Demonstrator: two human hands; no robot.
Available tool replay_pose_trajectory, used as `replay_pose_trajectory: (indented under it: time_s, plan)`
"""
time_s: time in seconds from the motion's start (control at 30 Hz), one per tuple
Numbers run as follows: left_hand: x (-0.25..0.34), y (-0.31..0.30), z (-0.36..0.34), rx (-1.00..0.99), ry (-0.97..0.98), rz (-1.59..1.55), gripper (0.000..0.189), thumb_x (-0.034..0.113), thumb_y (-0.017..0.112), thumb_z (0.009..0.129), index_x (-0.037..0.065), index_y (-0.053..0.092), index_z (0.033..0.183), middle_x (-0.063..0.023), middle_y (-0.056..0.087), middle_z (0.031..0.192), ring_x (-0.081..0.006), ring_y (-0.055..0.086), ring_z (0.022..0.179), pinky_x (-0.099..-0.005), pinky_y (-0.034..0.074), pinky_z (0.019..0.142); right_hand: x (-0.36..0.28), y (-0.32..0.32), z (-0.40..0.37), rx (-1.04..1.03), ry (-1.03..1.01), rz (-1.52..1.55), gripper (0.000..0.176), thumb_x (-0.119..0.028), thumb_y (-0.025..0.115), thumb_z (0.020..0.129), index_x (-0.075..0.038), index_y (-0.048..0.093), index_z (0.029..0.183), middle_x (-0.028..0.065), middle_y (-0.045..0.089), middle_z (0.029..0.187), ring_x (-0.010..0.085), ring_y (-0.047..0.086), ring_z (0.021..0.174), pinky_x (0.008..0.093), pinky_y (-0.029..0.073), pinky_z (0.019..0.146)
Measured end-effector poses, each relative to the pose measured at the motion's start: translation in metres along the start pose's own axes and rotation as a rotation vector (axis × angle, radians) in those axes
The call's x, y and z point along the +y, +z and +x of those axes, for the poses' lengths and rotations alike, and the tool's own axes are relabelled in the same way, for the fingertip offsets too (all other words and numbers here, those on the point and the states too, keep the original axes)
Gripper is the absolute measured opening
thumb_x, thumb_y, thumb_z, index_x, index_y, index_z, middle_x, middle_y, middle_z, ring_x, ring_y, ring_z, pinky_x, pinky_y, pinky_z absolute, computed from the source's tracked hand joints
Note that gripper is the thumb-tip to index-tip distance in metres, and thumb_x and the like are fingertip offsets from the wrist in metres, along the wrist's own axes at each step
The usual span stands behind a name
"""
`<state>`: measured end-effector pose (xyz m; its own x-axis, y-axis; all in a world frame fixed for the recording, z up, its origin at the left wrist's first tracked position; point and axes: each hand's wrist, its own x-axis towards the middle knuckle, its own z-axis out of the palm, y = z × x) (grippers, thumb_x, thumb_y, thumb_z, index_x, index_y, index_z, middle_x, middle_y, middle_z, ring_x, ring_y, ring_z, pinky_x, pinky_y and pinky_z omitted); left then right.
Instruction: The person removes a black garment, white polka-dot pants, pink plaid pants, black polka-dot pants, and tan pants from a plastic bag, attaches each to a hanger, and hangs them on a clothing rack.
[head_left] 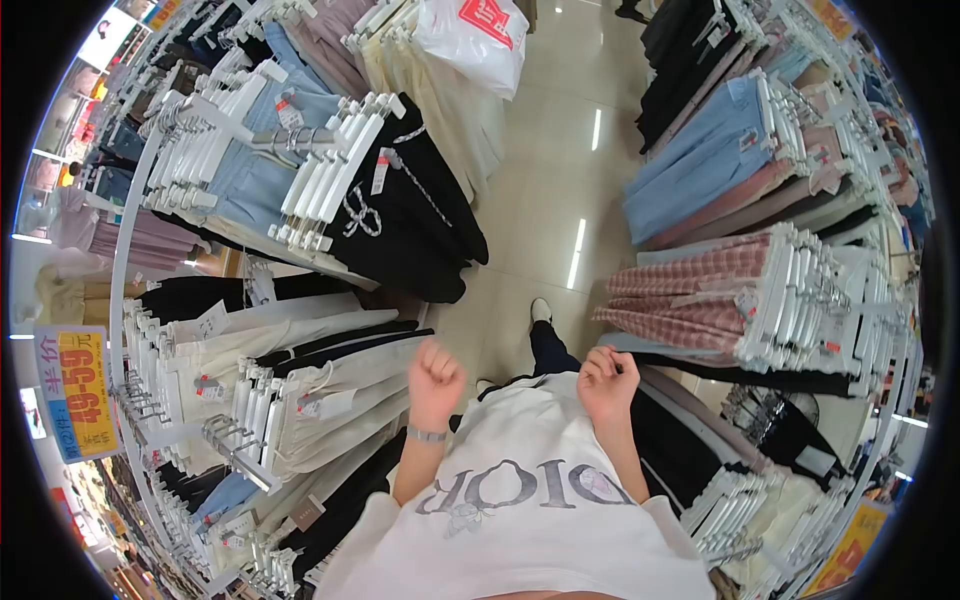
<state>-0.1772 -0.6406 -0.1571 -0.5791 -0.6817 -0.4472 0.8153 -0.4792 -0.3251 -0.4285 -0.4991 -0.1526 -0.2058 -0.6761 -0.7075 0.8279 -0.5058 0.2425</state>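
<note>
I stand in a shop aisle between clothes racks and look down at my white printed T-shirt (520, 500). My left hand (436, 378) is raised in front of my chest, curled into a fist with nothing in it; a thin bracelet sits on its wrist. It is close to the cream trousers (330, 385) hanging on the left rack, not touching them. My right hand (608, 382) is also raised and closed, empty, near the pink plaid garments (700, 290) on the right rack. One white shoe (540, 310) shows on the floor ahead.
A curved white rack (125, 260) on the left carries blue, black and cream garments on white hangers. The right rack holds blue, pink and black ones. A yellow price sign (75, 390) hangs far left, a white plastic bag (475, 35) at the top. Glossy tiled floor (560, 170) runs ahead.
</note>
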Motion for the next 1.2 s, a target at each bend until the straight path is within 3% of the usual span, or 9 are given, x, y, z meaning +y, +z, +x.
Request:
replay_pose_trajectory:
  time_s: [0.07, 0.2, 0.4, 0.63, 0.73, 0.83, 0.97, 1.2]
  plan:
    - [-0.034, 0.017, 0.044, 0.026, -0.103, -0.025, 0.021, 0.000, 0.040, 0.088, 0.012, 0.037, 0.070, 0.0026, 0.024, 0.057, -0.0100, 0.020, 0.049, -0.0266, 0.020, 0.047, -0.026, 0.004, 0.017, -0.060, -0.083, 0.041, 0.014, 0.002, 0.054, 0.077, -0.007, 0.044, 0.077, -0.0012, 0.036, 0.067, 0.0101, 0.032, 0.052, 0.0244, 0.027, 0.047]
    - [-0.092, 0.042, 0.120, 0.100, -0.184, 0.024, 0.018, -0.006, 0.039, 0.084, 0.010, 0.043, 0.076, 0.0020, 0.032, 0.059, -0.0098, 0.027, 0.051, -0.0253, 0.025, 0.049, -0.068, 0.039, 0.050, -0.023, -0.007, 0.246, 0.013, 0.001, 0.056, 0.079, -0.007, 0.045, 0.078, -0.0009, 0.036, 0.067, 0.0093, 0.032, 0.052, 0.0236, 0.027, 0.047]
    - [-0.122, 0.059, 0.199, 0.182, -0.175, 0.068, 0.014, -0.002, 0.043, 0.083, 0.009, 0.044, 0.074, 0.0014, 0.035, 0.062, -0.0111, 0.033, 0.054, -0.0247, 0.030, 0.051, -0.104, 0.103, 0.104, -0.133, -0.137, 0.081, 0.009, 0.000, 0.056, 0.080, -0.008, 0.051, 0.081, -0.0008, 0.033, 0.063, 0.0097, 0.031, 0.051, 0.0236, 0.026, 0.044]
    - [-0.098, 0.062, 0.241, 0.432, 0.243, 0.220, 0.014, 0.007, 0.042, 0.072, 0.010, 0.038, 0.059, -0.0011, 0.035, 0.059, -0.0148, 0.032, 0.052, -0.0269, 0.029, 0.050, -0.110, 0.125, 0.167, 0.089, -0.042, 0.058, 0.011, -0.003, 0.052, 0.081, -0.008, 0.046, 0.073, 0.0012, 0.034, 0.063, 0.0129, 0.036, 0.058, 0.0245, 0.031, 0.049]
    - [-0.088, 0.072, 0.259, 0.445, 0.347, 0.265, 0.016, 0.009, 0.041, 0.070, 0.011, 0.035, 0.056, -0.0007, 0.033, 0.057, -0.0142, 0.030, 0.051, -0.0266, 0.026, 0.049, -0.116, 0.149, 0.195, 0.245, -0.037, 0.067, 0.014, -0.003, 0.048, 0.078, -0.008, 0.041, 0.066, 0.0042, 0.036, 0.067, 0.0158, 0.040, 0.065, 0.0255, 0.033, 0.051]
    - [-0.088, 0.085, 0.294, 0.490, 0.356, 0.247, 0.016, 0.009, 0.042, 0.069, 0.012, 0.035, 0.055, -0.0002, 0.032, 0.057, -0.0137, 0.029, 0.051, -0.0269, 0.025, 0.049, -0.125, 0.174, 0.229, 0.244, -0.081, 0.089, 0.017, -0.002, 0.045, 0.075, -0.009, 0.037, 0.061, 0.0038, 0.036, 0.066, 0.0160, 0.040, 0.064, 0.0250, 0.033, 0.051]
    - [-0.101, 0.115, 0.380, 0.467, 0.250, 0.217, 0.016, 0.007, 0.041, 0.070, 0.012, 0.033, 0.057, -0.0006, 0.033, 0.059, -0.0137, 0.029, 0.053, -0.0258, 0.024, 0.048, -0.142, 0.245, 0.289, 0.194, -0.066, 0.143, 0.018, -0.003, 0.044, 0.073, -0.010, 0.035, 0.060, 0.0032, 0.034, 0.065, 0.0154, 0.038, 0.061, 0.0245, 0.032, 0.051]
    - [-0.146, 0.223, 0.540, 0.322, 0.088, 0.212, 0.021, 0.006, 0.043, 0.072, 0.011, 0.032, 0.056, -0.0005, 0.034, 0.061, -0.0140, 0.031, 0.057, -0.0260, 0.028, 0.052, -0.155, 0.431, 0.362, -0.044, -0.132, 0.122, 0.020, -0.003, 0.041, 0.077, -0.011, 0.032, 0.060, 0.0026, 0.033, 0.067, 0.0153, 0.037, 0.060, 0.0254, 0.032, 0.051]
